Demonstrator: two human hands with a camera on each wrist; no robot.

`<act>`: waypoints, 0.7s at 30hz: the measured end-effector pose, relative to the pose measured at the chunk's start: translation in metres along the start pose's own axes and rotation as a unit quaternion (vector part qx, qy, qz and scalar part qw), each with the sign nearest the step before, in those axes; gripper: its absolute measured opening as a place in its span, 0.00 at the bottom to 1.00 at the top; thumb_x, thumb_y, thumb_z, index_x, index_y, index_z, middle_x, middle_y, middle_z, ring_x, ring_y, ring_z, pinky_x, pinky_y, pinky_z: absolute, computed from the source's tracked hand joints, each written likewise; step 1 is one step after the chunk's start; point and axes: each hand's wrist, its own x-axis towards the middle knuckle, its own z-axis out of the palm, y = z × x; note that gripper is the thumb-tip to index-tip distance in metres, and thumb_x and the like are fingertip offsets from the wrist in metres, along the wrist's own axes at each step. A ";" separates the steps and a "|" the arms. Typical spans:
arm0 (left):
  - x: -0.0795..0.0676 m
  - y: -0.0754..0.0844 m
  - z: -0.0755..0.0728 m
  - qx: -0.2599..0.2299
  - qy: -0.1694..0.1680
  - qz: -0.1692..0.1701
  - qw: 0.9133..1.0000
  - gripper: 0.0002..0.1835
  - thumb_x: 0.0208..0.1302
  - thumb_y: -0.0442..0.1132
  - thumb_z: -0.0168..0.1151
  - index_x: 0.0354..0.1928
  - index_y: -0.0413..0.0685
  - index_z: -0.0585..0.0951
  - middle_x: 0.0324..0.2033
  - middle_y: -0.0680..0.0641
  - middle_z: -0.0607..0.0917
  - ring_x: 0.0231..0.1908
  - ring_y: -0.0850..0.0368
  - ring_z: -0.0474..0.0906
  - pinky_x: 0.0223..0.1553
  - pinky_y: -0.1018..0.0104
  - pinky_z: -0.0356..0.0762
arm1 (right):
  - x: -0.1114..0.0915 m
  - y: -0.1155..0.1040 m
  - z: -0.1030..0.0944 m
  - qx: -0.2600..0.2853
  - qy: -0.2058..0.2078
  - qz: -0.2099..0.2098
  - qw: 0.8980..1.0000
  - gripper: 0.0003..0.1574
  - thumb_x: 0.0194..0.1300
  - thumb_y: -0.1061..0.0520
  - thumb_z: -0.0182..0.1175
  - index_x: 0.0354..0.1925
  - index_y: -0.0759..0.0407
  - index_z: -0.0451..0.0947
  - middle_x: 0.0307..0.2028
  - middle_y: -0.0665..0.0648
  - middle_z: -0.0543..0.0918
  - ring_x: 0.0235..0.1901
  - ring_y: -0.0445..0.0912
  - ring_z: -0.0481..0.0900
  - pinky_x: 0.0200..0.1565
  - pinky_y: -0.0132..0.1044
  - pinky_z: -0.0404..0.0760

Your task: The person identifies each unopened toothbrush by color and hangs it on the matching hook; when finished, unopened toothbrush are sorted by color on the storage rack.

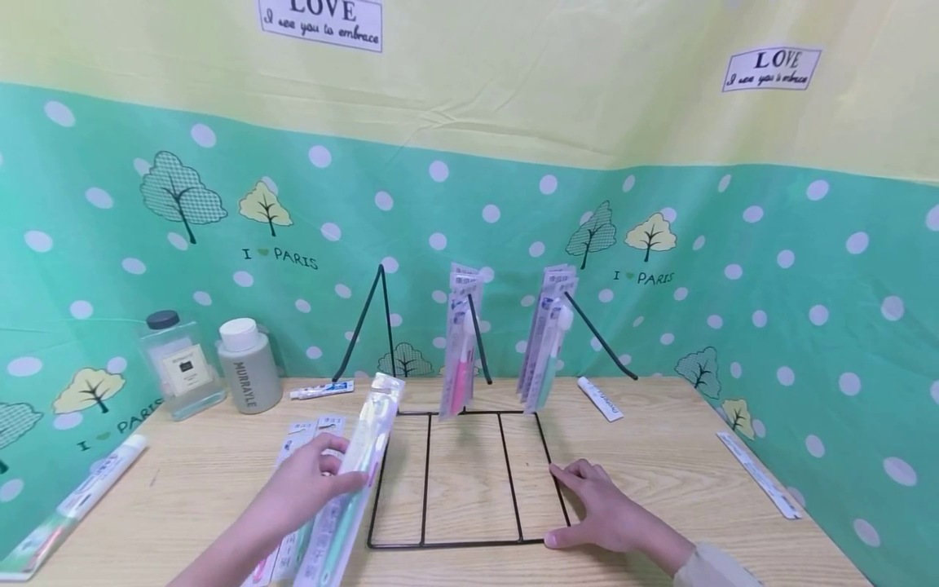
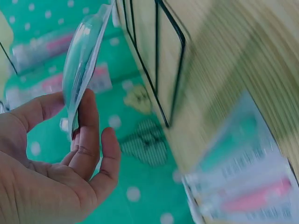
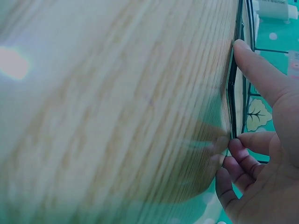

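Note:
My left hand [image 1: 304, 485] pinches a packaged toothbrush [image 1: 359, 456] with a green handle, thumb on one side and fingers on the other. The pack is tilted, raised beside the left side of a black wire display rack [image 1: 426, 481]. Below that hand, more toothbrush packs [image 2: 252, 196] lie on the table, pink and green. My right hand [image 1: 605, 509] rests at the rack's front right corner, thumb on the front bar, index finger on the side bar. Pink toothbrush packs [image 1: 460, 359] hang on the middle hook, green ones [image 1: 546, 350] on the right hook.
Behind on the left stand a glass bottle [image 1: 183, 367] and a grey bottle [image 1: 249, 375]. Small tubes [image 1: 321, 390] lie behind the rack and at its right [image 1: 600, 399]. A long pack [image 1: 81, 497] lies far left, a thin strip [image 1: 759, 474] far right. Patterned cloth [image 1: 440, 204] closes the back.

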 end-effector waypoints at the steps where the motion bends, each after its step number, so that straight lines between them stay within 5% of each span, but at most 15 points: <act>1: -0.002 0.003 0.006 -0.010 -0.004 0.002 1.000 0.29 0.47 0.43 0.68 0.51 0.39 0.70 0.31 0.46 0.80 0.28 0.56 0.76 0.27 0.63 0.76 | 0.000 0.000 0.000 0.000 0.000 0.001 1.000 0.61 0.43 0.31 0.65 0.66 0.63 0.57 0.52 0.56 0.65 0.51 0.52 0.61 0.51 0.55 0.67; 7: -0.014 0.017 0.034 -0.042 -0.068 0.035 0.996 0.25 0.46 0.40 0.69 0.46 0.40 0.71 0.28 0.48 0.79 0.27 0.56 0.75 0.26 0.63 0.77 | 0.001 0.000 0.000 0.001 -0.001 0.003 1.000 0.61 0.43 0.32 0.65 0.65 0.63 0.57 0.51 0.56 0.65 0.51 0.52 0.61 0.51 0.55 0.67; 13: -0.020 0.031 0.061 -0.077 -0.149 0.081 0.983 0.23 0.46 0.39 0.68 0.44 0.42 0.71 0.27 0.48 0.78 0.27 0.55 0.75 0.26 0.62 0.77 | 0.000 -0.001 0.000 -0.004 0.004 0.001 1.000 0.61 0.42 0.31 0.65 0.65 0.64 0.58 0.50 0.54 0.65 0.50 0.51 0.61 0.51 0.54 0.67; 21: -0.024 0.052 0.093 -0.085 -0.205 0.132 0.966 0.16 0.47 0.38 0.69 0.38 0.49 0.74 0.25 0.51 0.78 0.27 0.55 0.75 0.26 0.62 0.74 | -0.001 -0.001 0.001 -0.016 0.024 -0.014 0.999 0.62 0.41 0.30 0.66 0.64 0.65 0.60 0.49 0.54 0.66 0.51 0.51 0.62 0.52 0.55 0.67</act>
